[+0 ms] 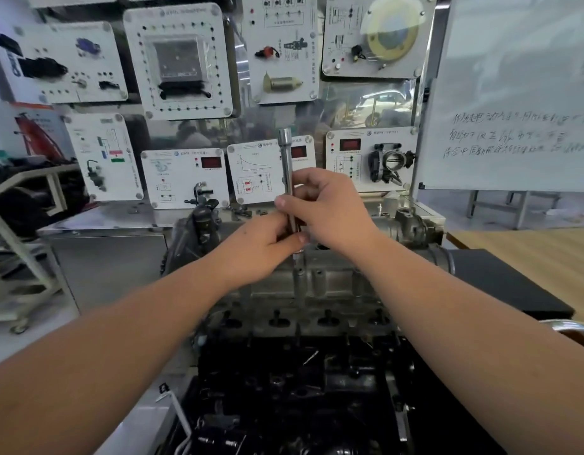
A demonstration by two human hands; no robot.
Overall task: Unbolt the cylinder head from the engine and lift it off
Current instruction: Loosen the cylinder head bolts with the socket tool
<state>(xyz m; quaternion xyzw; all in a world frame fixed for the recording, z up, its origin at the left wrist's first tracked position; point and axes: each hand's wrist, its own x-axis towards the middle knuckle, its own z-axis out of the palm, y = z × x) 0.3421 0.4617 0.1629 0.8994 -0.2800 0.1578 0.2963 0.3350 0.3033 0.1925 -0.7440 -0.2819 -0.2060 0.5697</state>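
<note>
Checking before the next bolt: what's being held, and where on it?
Both hands, left hand below right hand, grip the upright extension bar around its lower shaft.

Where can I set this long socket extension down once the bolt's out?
Bare room: the black flat pad right of the grey metal cylinder head, and the wooden tabletop behind it. Crowded: the cylinder head under both hands, and the ledge behind with small loose parts.

Two hands point(284, 224) — one extension bar point(285, 159) — one cylinder head point(323, 284).
</note>
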